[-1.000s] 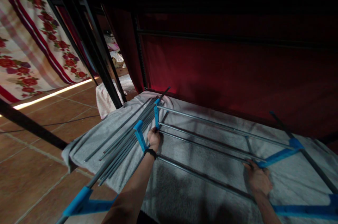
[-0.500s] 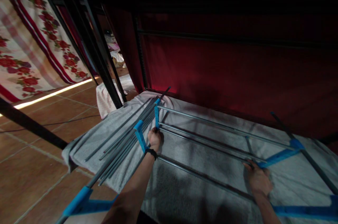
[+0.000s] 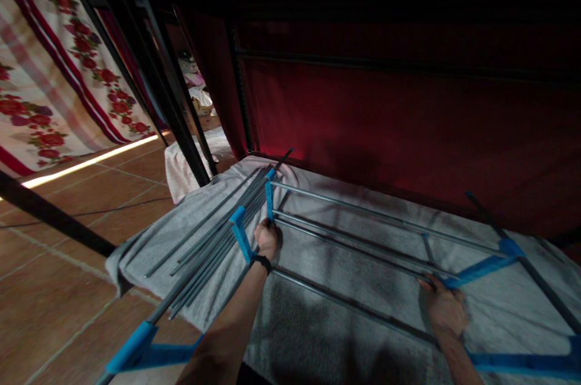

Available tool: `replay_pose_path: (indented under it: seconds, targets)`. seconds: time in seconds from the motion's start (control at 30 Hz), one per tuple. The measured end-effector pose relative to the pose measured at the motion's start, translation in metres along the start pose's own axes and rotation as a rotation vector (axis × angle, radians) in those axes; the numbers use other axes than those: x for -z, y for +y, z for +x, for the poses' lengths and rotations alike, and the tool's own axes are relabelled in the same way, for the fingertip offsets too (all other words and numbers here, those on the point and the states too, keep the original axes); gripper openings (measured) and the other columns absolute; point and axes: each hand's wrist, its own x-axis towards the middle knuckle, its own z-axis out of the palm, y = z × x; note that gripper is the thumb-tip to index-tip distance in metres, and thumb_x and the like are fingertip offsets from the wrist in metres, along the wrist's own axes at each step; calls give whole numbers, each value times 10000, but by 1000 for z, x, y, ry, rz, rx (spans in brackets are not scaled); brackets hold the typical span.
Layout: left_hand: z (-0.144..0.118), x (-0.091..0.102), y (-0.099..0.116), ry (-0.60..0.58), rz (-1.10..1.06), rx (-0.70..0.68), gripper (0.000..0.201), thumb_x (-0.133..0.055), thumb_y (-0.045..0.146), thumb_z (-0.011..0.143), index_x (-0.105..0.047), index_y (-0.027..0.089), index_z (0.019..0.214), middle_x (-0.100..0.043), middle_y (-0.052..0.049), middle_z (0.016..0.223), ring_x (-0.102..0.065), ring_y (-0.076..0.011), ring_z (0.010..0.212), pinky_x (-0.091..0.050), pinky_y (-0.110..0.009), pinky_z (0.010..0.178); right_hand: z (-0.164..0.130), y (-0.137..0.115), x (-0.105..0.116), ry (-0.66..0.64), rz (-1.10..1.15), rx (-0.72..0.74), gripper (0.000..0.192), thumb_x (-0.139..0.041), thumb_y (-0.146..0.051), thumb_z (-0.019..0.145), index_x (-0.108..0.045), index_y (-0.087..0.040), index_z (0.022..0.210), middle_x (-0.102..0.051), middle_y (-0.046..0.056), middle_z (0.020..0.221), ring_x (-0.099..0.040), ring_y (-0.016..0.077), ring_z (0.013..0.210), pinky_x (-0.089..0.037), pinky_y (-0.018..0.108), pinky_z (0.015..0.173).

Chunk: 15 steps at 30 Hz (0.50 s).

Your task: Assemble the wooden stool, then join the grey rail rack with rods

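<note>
A rack of grey metal rods [image 3: 363, 215] joined by blue plastic bars lies flat on a grey towel [image 3: 318, 324]. My left hand [image 3: 265, 238] grips the rack's left end, at the foot of a short blue bar [image 3: 269, 200]. My right hand [image 3: 443, 307] is closed on the right end, where a long blue bar [image 3: 481, 267] meets the rods. A bundle of loose grey rods [image 3: 213, 240] with another blue bar [image 3: 239, 233] lies just left of my left hand.
The towel covers a low surface beside a red cloth wall [image 3: 408, 118]. Black metal posts [image 3: 158, 88] rise at the left. A flowered curtain [image 3: 54, 76] hangs beyond the brown tiled floor [image 3: 68, 233]. More blue bars [image 3: 145, 348] lie near me.
</note>
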Motion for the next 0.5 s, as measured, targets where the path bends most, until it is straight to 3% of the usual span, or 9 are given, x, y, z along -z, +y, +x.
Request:
replay_pose_path:
  seconds: [0.5]
  targets:
    - [-1,0,3,15,11,-7,144,-609,195,699,-665,194,832,-699,-57,733,-656,-234,805,-467,-314,752,-7,-5,6,4,-11,8,594,-288,-572,967,-598,-279,1381,-614,186,1176,-643,349,1012,-523,500,842]
